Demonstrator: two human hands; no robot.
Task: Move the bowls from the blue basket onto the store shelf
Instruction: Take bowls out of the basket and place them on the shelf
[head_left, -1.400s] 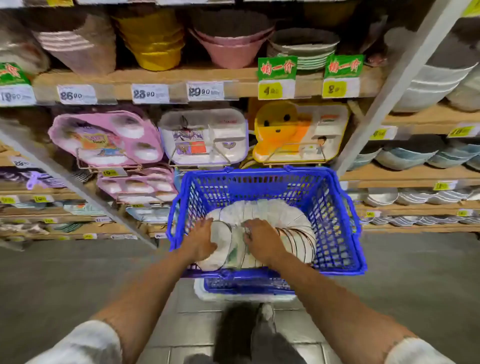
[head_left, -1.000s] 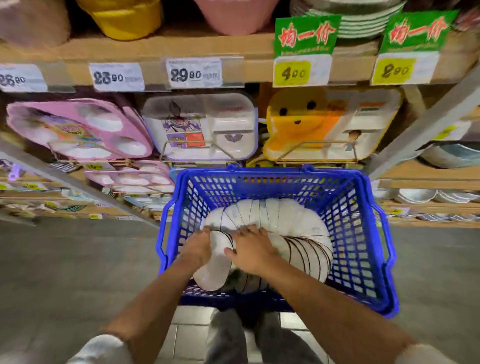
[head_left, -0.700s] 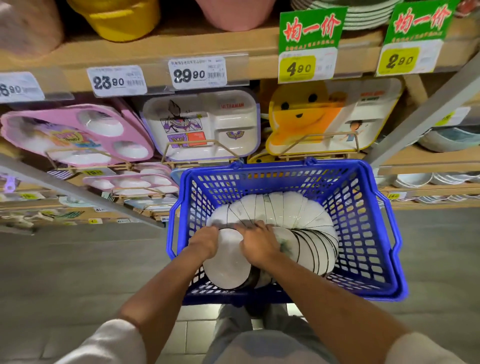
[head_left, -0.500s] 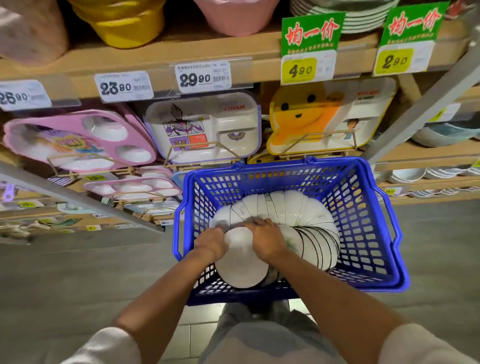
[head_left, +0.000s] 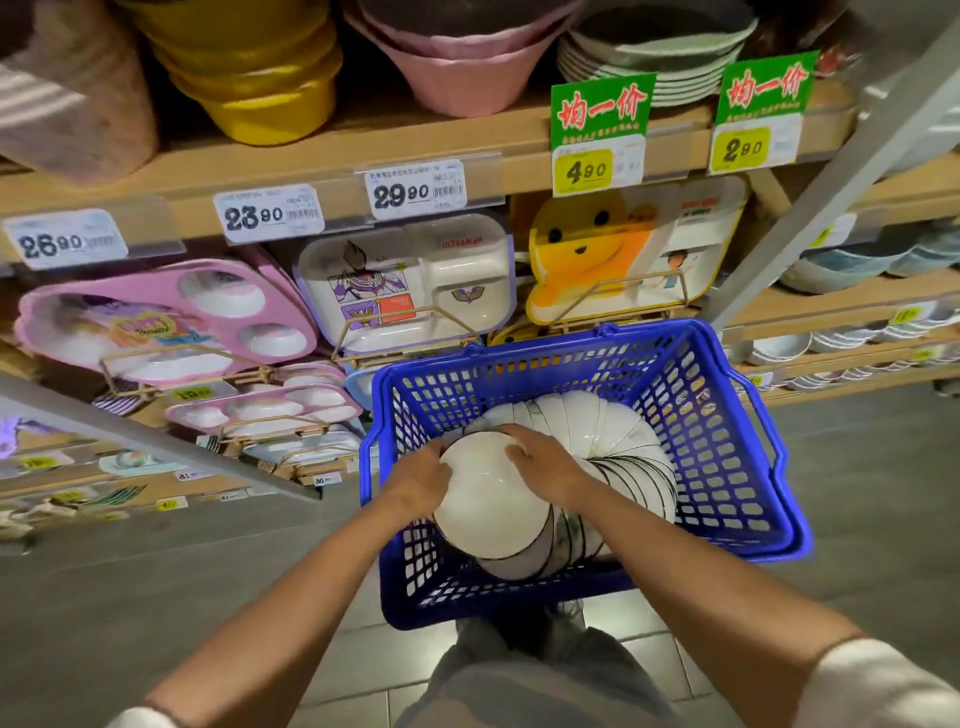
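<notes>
A blue plastic basket (head_left: 727, 457) stands on the floor in front of me, holding a curved row of several nested white bowls (head_left: 613, 441) lying on their sides. The nearest end of the row, a short stack of white bowls (head_left: 488, 514), is lifted with its base facing me. My left hand (head_left: 421, 480) grips its left rim and my right hand (head_left: 545, 467) grips its upper right rim. The wooden store shelf (head_left: 363, 156) runs across the top of the view, behind the basket.
Yellow (head_left: 249, 78) and pink bowls (head_left: 457, 62) and stacked plates (head_left: 660, 57) sit on the top shelf above price tags. Children's divided trays (head_left: 405, 280) stand on wire racks below. More bowls (head_left: 841, 265) fill the right-hand shelves. A grey metal upright (head_left: 831, 171) slants at right. Grey floor surrounds the basket.
Both hands separated the near end of the bowl row and raised it toward me, its base now turned up. The view tilted slightly up and closer to the shelf.
</notes>
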